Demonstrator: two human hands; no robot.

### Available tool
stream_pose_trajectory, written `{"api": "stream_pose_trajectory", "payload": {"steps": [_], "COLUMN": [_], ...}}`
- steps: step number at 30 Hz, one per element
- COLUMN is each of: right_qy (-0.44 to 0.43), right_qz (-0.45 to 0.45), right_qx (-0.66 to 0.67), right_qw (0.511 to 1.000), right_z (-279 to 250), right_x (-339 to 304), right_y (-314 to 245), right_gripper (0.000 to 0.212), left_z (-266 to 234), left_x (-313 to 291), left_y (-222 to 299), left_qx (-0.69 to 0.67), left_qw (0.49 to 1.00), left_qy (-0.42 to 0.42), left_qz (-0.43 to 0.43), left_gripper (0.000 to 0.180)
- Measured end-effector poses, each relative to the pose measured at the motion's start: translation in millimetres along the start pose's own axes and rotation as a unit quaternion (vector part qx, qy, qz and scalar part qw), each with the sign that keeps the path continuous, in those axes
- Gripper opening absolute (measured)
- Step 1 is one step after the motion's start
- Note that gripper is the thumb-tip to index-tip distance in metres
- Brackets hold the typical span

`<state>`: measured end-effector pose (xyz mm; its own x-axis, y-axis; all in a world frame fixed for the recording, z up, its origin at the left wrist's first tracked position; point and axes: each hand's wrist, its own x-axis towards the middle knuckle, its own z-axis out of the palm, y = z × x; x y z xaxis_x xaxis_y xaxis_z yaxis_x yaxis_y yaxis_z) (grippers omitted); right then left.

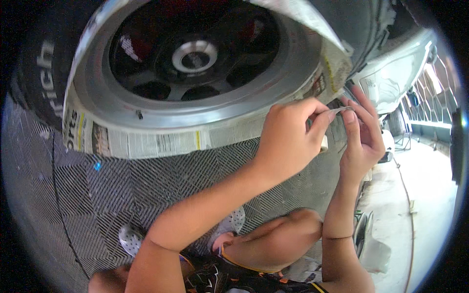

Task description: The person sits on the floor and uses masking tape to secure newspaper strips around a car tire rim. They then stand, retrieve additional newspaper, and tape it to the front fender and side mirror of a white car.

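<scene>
A car wheel with a silver rim (190, 110) and dark spokes fills the upper middle. Newspaper sheets (161, 141) stand around the rim, covering part of the black tire (41, 73). At the lower right of the wheel, beside the newspaper edge, my left hand (293, 134) pinches one end of a short pale strip of tape (338, 111). My right hand (364, 129) pinches the other end between thumb and finger, its remaining fingers raised. Below my left fingers shows part of a pale roll (324, 144), mostly hidden by that hand.
Dark ribbed floor tiles (112, 180) lie under the wheel, with a small blue scrap (97, 166) on them. My knee (303, 224) is bent beneath my arms. A white car body (395, 68) stands at the right, and a hose (410, 215) runs along the pale floor there.
</scene>
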<state>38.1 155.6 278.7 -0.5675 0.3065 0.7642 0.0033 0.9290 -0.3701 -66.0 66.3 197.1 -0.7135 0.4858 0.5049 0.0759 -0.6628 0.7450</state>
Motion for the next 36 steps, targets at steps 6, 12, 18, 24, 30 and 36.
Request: {"api": "stream_pose_trajectory", "payload": {"steps": [6, 12, 18, 24, 30, 36], "right_qy": [-0.064, -0.114, -0.222, -0.233, -0.235, -0.184], "right_qz": [0.181, 0.133, 0.112, 0.137, 0.113, 0.116], "right_qx": [0.289, 0.241, 0.229, 0.270, 0.278, 0.237], "right_qw": [0.938, 0.955, 0.941, 0.924, 0.924, 0.947], "right_z": [-28.8, -34.5, -7.4, 7.7, 16.8, 25.6], "right_x": [6.8, 34.0, 70.3, 73.8, 75.4, 67.1], "right_y": [10.6, 30.9, 48.9, 55.8, 56.3, 58.2], "right_gripper": [0.020, 0.018, 0.017, 0.020, 0.018, 0.017], "left_z": [19.7, 16.8, -6.1, -2.3, -1.2, -1.4], "left_x": [-3.8, -2.1, 26.3, 38.8, 42.8, 40.5], "left_y": [18.2, 12.8, -11.7, -15.0, -16.2, -11.4], "left_qx": [0.044, -0.025, -0.004, -0.007, -0.007, -0.001], "left_qw": [0.999, 0.991, 0.992, 0.995, 0.997, 0.996], "left_qy": [-0.013, -0.003, 0.007, -0.013, -0.010, -0.004], "left_qz": [0.027, -0.134, -0.123, -0.103, -0.080, -0.093], "left_gripper": [0.014, 0.018, 0.029, 0.034, 0.032, 0.031]}}
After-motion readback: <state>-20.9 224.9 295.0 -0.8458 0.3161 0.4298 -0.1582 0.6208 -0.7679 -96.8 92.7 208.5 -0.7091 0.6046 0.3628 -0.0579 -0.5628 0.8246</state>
